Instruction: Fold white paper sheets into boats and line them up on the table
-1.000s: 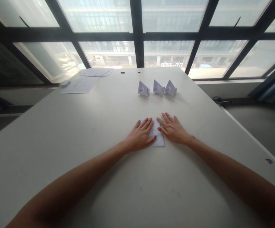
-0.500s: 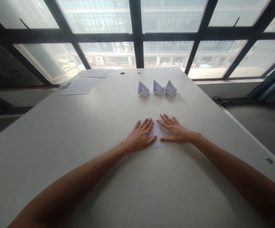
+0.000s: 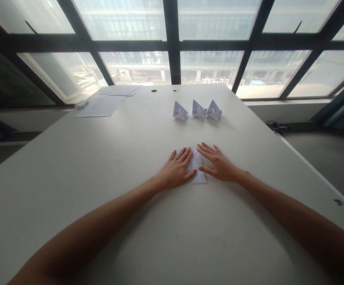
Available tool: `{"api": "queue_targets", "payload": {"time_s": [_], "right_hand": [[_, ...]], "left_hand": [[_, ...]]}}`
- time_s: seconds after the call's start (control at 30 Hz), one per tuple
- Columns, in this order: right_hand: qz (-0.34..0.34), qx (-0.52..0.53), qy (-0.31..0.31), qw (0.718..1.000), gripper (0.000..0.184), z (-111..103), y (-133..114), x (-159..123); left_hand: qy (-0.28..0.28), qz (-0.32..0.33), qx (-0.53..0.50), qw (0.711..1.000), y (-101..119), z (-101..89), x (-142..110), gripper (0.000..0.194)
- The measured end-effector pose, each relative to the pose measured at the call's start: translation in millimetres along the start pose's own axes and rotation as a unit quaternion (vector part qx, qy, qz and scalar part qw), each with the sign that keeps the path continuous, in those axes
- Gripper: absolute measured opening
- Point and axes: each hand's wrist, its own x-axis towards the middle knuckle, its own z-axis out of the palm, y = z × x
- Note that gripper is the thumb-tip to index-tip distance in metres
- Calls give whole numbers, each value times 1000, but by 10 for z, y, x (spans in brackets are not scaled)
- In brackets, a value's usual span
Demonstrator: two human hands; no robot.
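A folded sheet of white paper [image 3: 198, 170] lies flat on the table in front of me. Across its left half rests my left hand [image 3: 178, 169], palm down with the fingers spread, hiding that side of the sheet. My right hand [image 3: 217, 162] is at the paper's right edge, fingers stretched out, with thumb and fingertips over or touching that edge. Neither hand grasps anything. Beyond them stand three folded white paper boats: one on the left [image 3: 180, 111], one in the middle [image 3: 199, 109] and one on the right [image 3: 214, 110], the latter two close together.
Several sheets of white paper [image 3: 96, 109] lie at the far left of the white table [image 3: 100, 158], beside a small translucent item [image 3: 82, 105] I cannot make out. Two dark round spots mark the far end. Dark-framed windows [image 3: 174, 45] rise behind the table.
My right hand has shifted slightly, its thumb now angled up closer to the fingers along the paper's right edge. My left hand stays flat on the sheet.
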Motion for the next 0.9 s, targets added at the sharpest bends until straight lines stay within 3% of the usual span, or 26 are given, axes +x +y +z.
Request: {"api": "queue_targets", "payload": {"time_s": [0.2, 0.63, 0.73, 0.9], "right_hand": [[-41, -36, -60, 997, 78, 48, -121, 22], [90, -99, -15, 991, 74, 106, -17, 83], [61, -87, -1, 994, 73, 89, -32, 64], [-36, -52, -41, 997, 72, 37, -53, 40]], "left_hand": [[-4, -3, 9, 1000, -5, 8, 1, 80], [-12, 1, 18, 1000, 1, -23, -2, 75], [-13, 1, 18, 1000, 9, -29, -3, 76], [-3, -1, 20, 1000, 16, -14, -7, 77]]}}
